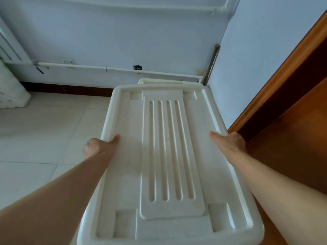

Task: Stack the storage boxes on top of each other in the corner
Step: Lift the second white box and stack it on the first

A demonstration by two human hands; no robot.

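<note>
Head view: left hand (99, 145) and right hand (230, 142) grip a white ribbed plastic storage box (166, 156) by its sides, steadying it over another white box (159, 81) in the corner.

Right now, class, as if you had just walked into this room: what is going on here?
A person is carrying a large white plastic storage box with a ribbed lid toward the corner of the room. The left hand grips its left rim and the right hand grips its right rim, thumbs on top of the lid. Just beyond it, against the pale wall, the edge of another white lidded box shows. The carried one is not yet set down.
</note>
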